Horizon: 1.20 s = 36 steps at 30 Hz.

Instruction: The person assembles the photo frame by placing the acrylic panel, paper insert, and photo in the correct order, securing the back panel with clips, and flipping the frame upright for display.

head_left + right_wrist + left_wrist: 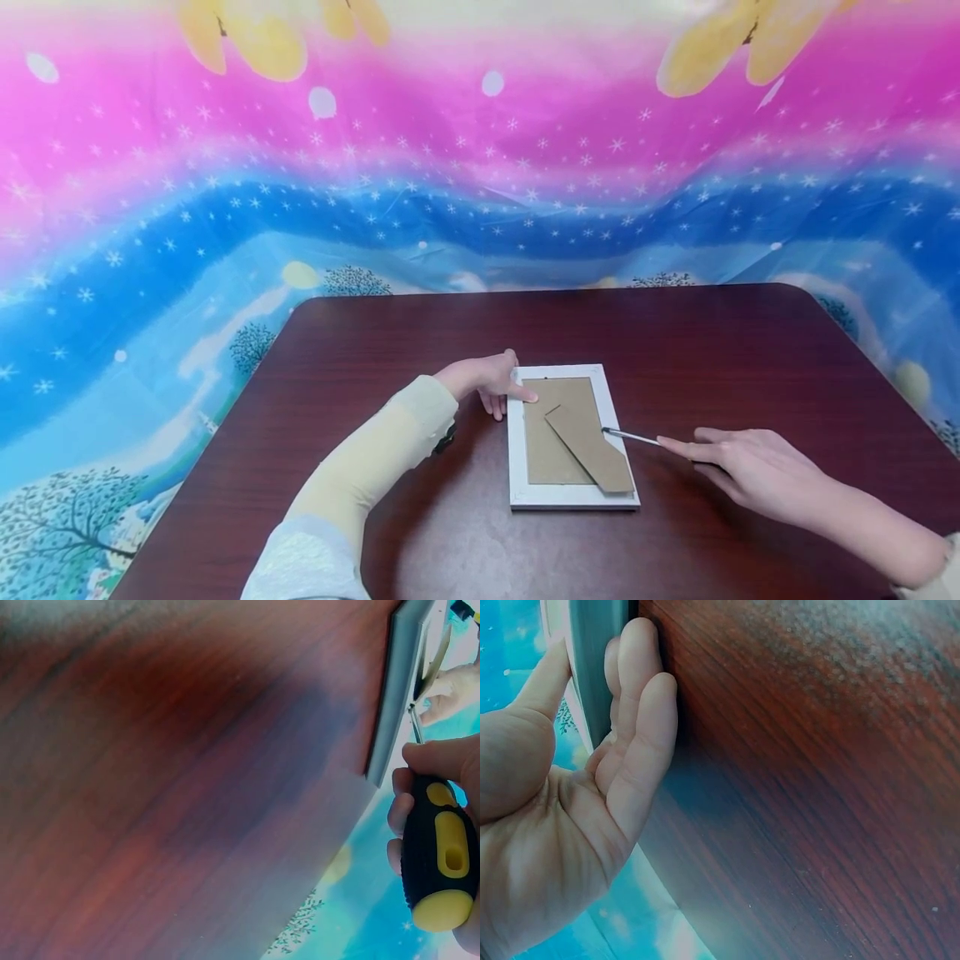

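A white picture frame [518, 467] lies on the table with its brown backing board [566, 393] facing up. Slanted across the board is a brown stand leg [596, 458]. My left hand [495, 383] holds the frame's upper left edge, thumb over the back and fingers along the side, as the left wrist view [630, 750] shows. In my right hand [768, 471] I grip a screwdriver [452, 847] with a black and yellow handle. Its thin metal shaft [637, 437] reaches the inner right edge of the frame, where the tip meets the backing.
The dark reddish wooden table [420, 333] has rounded far corners. Behind it and at its sides hangs a pink and blue cloth [480, 167] printed with snowflakes, trees and yellow butterflies.
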Tool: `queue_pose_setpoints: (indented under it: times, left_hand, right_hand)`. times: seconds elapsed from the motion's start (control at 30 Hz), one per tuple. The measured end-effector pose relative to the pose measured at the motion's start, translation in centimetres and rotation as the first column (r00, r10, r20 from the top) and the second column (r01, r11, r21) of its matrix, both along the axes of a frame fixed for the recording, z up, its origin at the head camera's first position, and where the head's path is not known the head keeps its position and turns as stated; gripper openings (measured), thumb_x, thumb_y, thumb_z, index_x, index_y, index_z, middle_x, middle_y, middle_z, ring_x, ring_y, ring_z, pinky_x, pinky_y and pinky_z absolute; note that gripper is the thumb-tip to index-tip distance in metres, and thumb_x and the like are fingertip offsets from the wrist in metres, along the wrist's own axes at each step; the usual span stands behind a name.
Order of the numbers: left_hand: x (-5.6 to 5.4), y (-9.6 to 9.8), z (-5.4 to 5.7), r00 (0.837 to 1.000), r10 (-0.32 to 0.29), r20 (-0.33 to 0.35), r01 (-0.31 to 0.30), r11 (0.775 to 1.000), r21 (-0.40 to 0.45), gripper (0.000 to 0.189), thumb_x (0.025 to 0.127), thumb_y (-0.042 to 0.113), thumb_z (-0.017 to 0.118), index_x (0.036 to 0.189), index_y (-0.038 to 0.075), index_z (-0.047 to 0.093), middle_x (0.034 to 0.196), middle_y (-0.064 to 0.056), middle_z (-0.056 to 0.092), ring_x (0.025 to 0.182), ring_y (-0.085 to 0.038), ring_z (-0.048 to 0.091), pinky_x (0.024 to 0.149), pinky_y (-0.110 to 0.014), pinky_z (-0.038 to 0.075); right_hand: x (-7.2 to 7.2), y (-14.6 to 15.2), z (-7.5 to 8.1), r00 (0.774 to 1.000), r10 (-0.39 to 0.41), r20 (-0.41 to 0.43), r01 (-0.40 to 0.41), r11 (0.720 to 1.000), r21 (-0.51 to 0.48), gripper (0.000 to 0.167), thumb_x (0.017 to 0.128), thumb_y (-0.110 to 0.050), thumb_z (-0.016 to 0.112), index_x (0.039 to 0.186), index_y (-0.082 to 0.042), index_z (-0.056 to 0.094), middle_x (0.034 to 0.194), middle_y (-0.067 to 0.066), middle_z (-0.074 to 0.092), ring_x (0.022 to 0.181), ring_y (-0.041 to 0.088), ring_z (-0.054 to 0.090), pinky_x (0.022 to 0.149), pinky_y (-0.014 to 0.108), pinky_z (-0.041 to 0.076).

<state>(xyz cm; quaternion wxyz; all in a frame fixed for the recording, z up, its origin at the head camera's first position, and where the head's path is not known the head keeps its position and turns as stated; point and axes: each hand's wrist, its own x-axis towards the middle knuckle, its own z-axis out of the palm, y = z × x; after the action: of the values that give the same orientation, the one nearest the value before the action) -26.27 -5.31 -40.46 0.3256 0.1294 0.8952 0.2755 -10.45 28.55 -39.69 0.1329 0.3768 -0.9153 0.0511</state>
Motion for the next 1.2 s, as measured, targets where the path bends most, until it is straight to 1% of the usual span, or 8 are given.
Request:
queue_pose_setpoints:
  times: [0.37,0.5,0.57,0.67,0.83,0.9,1.03,1.2]
  left_hand:
    - [0.1,0.0,-0.1,1.000,-0.014,0.017,0.014,1.000,-0.004,0.088,0.090,0.034,0.070,0.146,-0.005,0.015,0.067,-0.017,0.067,0.045,-0.018,0.062,0.050,-0.032,0.055]
    - [0.1,0.1,-0.3,1.000,-0.010,0.015,0.010,1.000,0.002,0.083,0.090,0.034,0.070,0.143,-0.005,0.020,0.066,-0.018,0.067,0.045,-0.018,0.061,0.049,-0.031,0.054]
    - [0.1,0.1,-0.3,1.000,-0.007,0.017,0.007,1.000,0.004,0.080,0.090,0.034,0.070,0.141,-0.005,0.022,0.066,-0.018,0.067,0.044,-0.017,0.061,0.049,-0.031,0.054]
    - [0.1,0.2,-0.4,1.000,0.001,0.019,-0.001,1.000,0.004,0.078,0.090,0.034,0.070,0.140,-0.004,0.024,0.065,-0.018,0.067,0.044,-0.018,0.061,0.049,-0.031,0.054]
    - [0.1,0.1,-0.2,1.000,0.008,0.012,-0.008,1.000,-0.003,0.081,0.089,0.035,0.071,0.141,-0.004,0.023,0.066,-0.017,0.067,0.045,-0.018,0.061,0.049,-0.031,0.054]
    - [0.0,0.1,0.0,1.000,0.004,0.010,-0.004,1.000,-0.006,0.084,0.088,0.035,0.072,0.142,-0.004,0.022,0.067,-0.017,0.067,0.046,-0.018,0.062,0.050,-0.032,0.054]
    - [0.0,0.0,0.2,1.000,-0.011,0.016,0.011,1.000,0.000,0.081,0.089,0.035,0.072,0.139,-0.005,0.022,0.068,-0.019,0.067,0.046,-0.019,0.062,0.051,-0.032,0.055]
    - [0.1,0.2,0.1,1.000,-0.016,0.009,0.016,1.000,0.016,0.070,0.089,0.033,0.072,0.130,-0.004,0.029,0.066,-0.019,0.066,0.044,-0.019,0.061,0.049,-0.032,0.054]
  right_hand:
    - [0.0,-0.6,0.8,1.000,-0.005,0.029,0.002,0.996,0.089,0.057,0.073,-0.003,0.076,0.125,-0.026,0.068,0.086,-0.003,0.063,0.044,-0.001,0.022,0.041,0.020,0.023]
    - [-0.1,-0.2,0.6,0.999,-0.010,0.048,0.008,0.999,0.034,0.054,0.074,-0.008,0.080,0.125,-0.025,0.068,0.096,0.006,0.071,0.049,0.004,0.050,0.043,0.021,0.033]
    - [-0.1,0.0,0.4,0.996,-0.023,0.084,0.023,1.000,0.011,0.054,0.075,-0.011,0.081,0.126,-0.026,0.067,0.101,0.012,0.072,0.066,0.014,0.066,0.047,0.026,0.043]
    - [-0.1,0.3,0.2,0.995,-0.028,0.098,0.029,1.000,-0.002,0.054,0.076,-0.013,0.081,0.127,-0.028,0.066,0.101,0.009,0.072,0.087,0.025,0.069,0.053,0.029,0.047]
    - [-0.3,0.4,0.0,0.989,-0.033,0.143,0.037,0.999,-0.021,0.055,0.079,-0.013,0.079,0.130,-0.029,0.064,0.103,0.006,0.071,0.079,0.017,0.068,0.050,0.025,0.040]
    - [-0.4,0.4,0.1,0.985,-0.048,0.164,0.050,0.999,-0.012,0.055,0.080,-0.013,0.078,0.130,-0.030,0.063,0.104,0.003,0.071,0.082,0.017,0.068,0.052,0.028,0.045]
    - [-0.5,0.3,0.3,0.986,-0.050,0.160,0.051,0.999,0.000,0.055,0.079,-0.013,0.079,0.129,-0.030,0.064,0.104,0.003,0.071,0.087,0.020,0.068,0.055,0.030,0.047]
    - [-0.7,-1.2,0.7,0.992,-0.007,0.129,0.004,1.000,0.029,0.052,0.079,-0.012,0.078,0.128,-0.027,0.066,0.103,0.010,0.071,0.072,0.015,0.067,0.050,0.028,0.045]
